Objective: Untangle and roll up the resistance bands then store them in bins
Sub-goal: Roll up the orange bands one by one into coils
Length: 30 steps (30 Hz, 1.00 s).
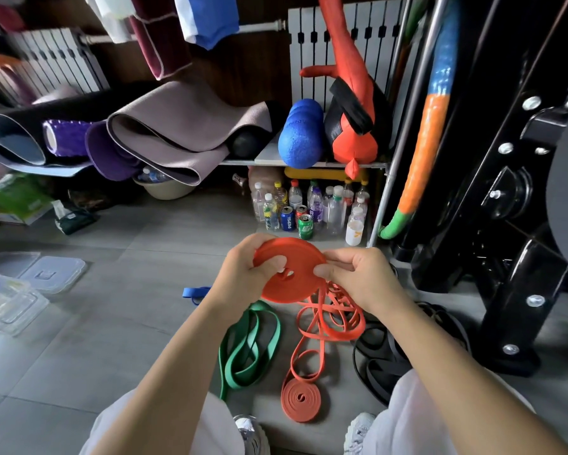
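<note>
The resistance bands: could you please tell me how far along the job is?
Done: one small orange roll lies on the floor. In hand: the left hand and right hand grip a larger orange coil, its loose tail hanging tangled. Left: the green band, black bands and blue band lie unrolled, and no band shows in the clear bins.

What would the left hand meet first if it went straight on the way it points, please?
The left hand grips the orange roll; beyond that, likely the green can; depth unclear.
</note>
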Each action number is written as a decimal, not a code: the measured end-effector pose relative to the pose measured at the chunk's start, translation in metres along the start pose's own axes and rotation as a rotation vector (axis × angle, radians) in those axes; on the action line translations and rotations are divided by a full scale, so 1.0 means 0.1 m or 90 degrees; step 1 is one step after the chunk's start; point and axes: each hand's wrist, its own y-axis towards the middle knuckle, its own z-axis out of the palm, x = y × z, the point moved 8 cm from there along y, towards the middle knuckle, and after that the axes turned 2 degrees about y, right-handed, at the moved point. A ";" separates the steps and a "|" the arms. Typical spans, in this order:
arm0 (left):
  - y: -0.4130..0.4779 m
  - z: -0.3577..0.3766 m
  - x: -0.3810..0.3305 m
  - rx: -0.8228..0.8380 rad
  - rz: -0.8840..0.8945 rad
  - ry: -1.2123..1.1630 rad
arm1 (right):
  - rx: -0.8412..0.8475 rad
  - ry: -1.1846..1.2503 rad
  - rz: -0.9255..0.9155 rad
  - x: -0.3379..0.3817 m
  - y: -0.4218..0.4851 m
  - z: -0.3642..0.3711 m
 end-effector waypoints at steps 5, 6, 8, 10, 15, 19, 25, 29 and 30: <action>-0.03 -0.01 0.06 -0.021 -0.067 -0.181 | -0.026 0.038 0.019 0.00 -0.01 -0.07; -0.04 -0.02 0.07 -0.023 -0.077 -0.204 | -0.022 0.046 0.023 -0.01 -0.02 -0.06; -0.04 -0.02 0.08 -0.018 -0.091 -0.246 | -0.025 0.050 0.023 0.00 -0.03 -0.04; -0.05 -0.02 0.08 -0.008 -0.092 -0.248 | -0.029 0.049 0.014 0.02 -0.04 -0.05; -0.02 -0.03 -0.09 -0.025 0.062 0.242 | -0.028 -0.067 0.001 -0.04 -0.04 -0.05; -0.16 0.36 -0.16 0.086 0.222 0.474 | 0.017 -0.212 -0.031 -0.07 -0.07 0.09; -0.09 0.36 -0.09 0.097 0.149 0.415 | -0.011 -0.173 0.000 -0.06 -0.07 0.02; -0.05 0.20 -0.18 0.034 0.152 0.328 | 0.009 -0.116 0.016 -0.05 -0.10 -0.04; -0.05 0.18 -0.18 0.028 0.148 0.301 | 0.009 -0.119 0.017 -0.06 -0.10 -0.05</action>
